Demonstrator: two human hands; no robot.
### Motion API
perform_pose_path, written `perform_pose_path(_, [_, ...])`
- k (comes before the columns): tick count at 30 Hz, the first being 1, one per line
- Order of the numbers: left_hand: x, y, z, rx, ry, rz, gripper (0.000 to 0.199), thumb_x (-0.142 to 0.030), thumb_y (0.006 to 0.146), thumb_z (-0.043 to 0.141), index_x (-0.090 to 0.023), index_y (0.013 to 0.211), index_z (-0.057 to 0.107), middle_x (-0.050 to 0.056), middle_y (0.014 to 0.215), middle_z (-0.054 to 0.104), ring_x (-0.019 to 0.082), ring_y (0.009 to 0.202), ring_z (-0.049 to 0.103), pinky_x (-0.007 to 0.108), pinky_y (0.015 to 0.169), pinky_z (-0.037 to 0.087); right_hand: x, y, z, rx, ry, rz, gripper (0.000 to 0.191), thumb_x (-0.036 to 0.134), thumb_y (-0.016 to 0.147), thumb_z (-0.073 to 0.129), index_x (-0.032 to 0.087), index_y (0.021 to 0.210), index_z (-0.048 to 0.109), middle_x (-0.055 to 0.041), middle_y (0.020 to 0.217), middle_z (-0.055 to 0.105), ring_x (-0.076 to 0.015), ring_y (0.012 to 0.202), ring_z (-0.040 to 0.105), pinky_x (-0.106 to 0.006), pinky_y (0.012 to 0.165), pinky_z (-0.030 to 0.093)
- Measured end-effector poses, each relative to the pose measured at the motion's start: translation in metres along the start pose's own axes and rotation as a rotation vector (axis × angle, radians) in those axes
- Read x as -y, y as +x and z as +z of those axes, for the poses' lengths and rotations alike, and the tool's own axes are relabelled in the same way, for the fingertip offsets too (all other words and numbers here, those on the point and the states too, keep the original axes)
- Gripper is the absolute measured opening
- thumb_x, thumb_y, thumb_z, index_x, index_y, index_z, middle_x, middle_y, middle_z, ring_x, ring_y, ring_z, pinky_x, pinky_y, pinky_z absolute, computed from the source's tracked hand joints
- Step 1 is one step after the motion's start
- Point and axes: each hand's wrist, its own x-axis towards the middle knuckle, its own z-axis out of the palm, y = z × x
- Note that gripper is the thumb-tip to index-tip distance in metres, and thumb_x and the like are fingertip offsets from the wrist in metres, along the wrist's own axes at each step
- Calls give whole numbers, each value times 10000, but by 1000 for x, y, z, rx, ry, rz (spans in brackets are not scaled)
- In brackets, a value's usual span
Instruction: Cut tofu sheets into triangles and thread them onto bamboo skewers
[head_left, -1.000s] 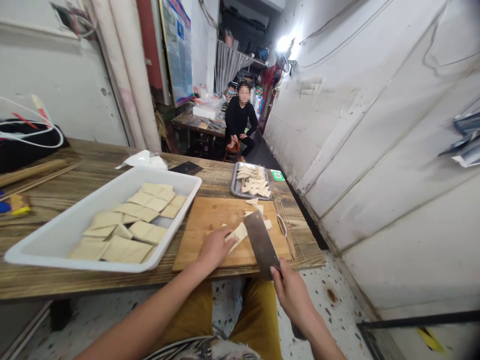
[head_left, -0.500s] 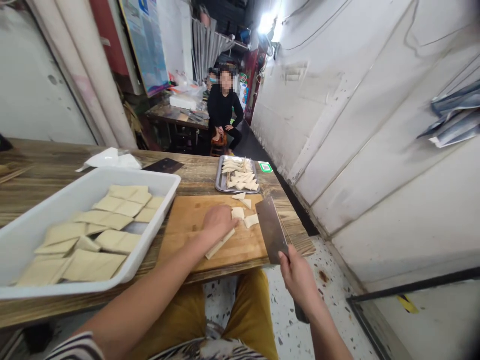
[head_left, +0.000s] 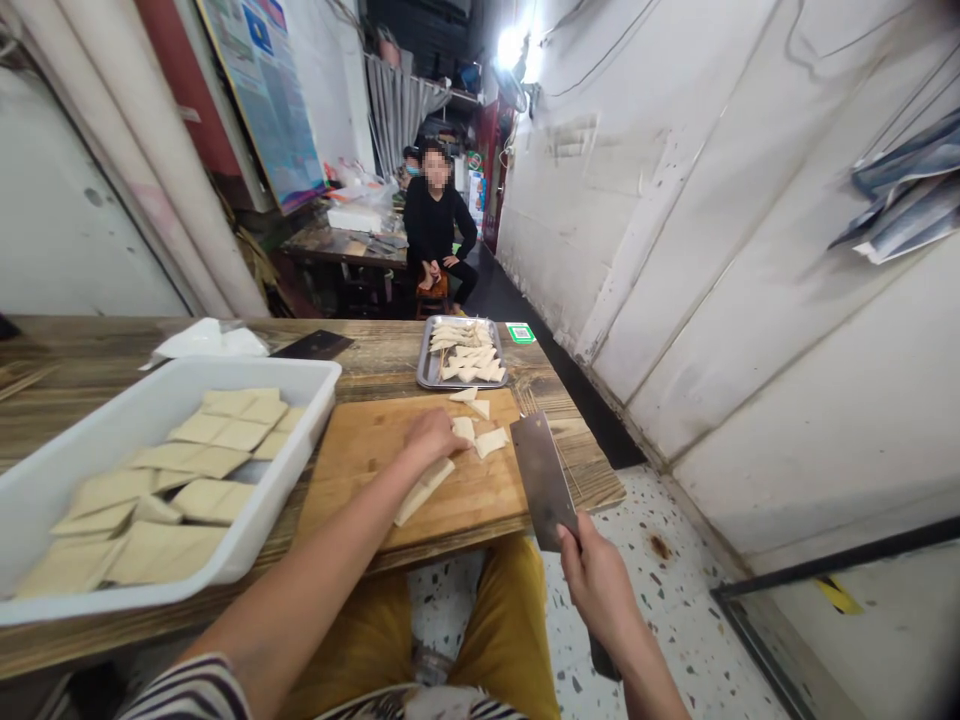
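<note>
My left hand rests over the wooden cutting board, its fingers closed at the left edge of a small piece of pale tofu sheet. Another cut piece lies just right of it, and triangular pieces lie beyond. Under my left wrist is a long tofu strip, partly hidden by the forearm. My right hand grips a cleaver by its handle. The broad blade is raised at the board's right edge, apart from the tofu.
A white plastic tub of tofu squares stands left of the board. Behind the board is a metal tray with cut pieces and sticks. Thin skewers lie right of the board. Another person sits beyond the table.
The view has shifted slightly. The cleaver has come a little towards me, and more of the tofu strip shows beside my left arm. My left hand stays at the small piece.
</note>
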Motion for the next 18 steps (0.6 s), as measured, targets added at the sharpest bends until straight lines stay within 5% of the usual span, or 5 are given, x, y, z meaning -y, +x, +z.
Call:
perform_pose_path(6, [-22, -20, 7, -87, -36, -6, 335, -249, 597, 661, -167, 907, 564, 63, 866, 651, 208, 782, 587, 285, 633, 396, -7, -3, 9, -34, 27, -36, 294, 376, 943, 277, 182, 899, 494, -61, 652, 654, -206, 540, 621, -253, 497, 408])
perform_pose_path(9, [-26, -44, -9, -134, -97, 23, 324, -224, 655, 609, -175, 971, 559, 10, 788, 647, 151, 705, 577, 248, 620, 403, -19, -4, 14, -42, 54, -47, 301, 416, 934, 301, 192, 925, 501, -39, 596, 638, -204, 492, 612, -251, 468, 410])
perform_pose_path(14, [13, -105, -97, -367, -77, 93, 385, -301, 739, 517, -220, 1111, 571, 20, 902, 667, 174, 781, 590, 262, 699, 429, -30, 0, 23, -4, 97, -23, 308, 469, 917, 330, 212, 909, 501, -37, 581, 638, -208, 476, 613, -250, 429, 406])
perform_pose_path(16, [43, -123, -140, -451, 86, -4, 364, -342, 747, 487, -221, 1064, 619, 38, 970, 676, 208, 858, 593, 284, 757, 424, -26, 2, 26, 5, 95, -30, 312, 473, 917, 328, 213, 909, 500, -41, 587, 640, -209, 473, 610, -253, 425, 400])
perform_pose_path(18, [75, -132, -176, -395, 182, -107, 347, -365, 696, 530, -225, 982, 668, 38, 934, 696, 222, 825, 606, 286, 733, 428, -19, 5, 28, 20, 85, -64, 304, 463, 922, 320, 215, 899, 495, -46, 600, 641, -205, 474, 604, -257, 443, 406])
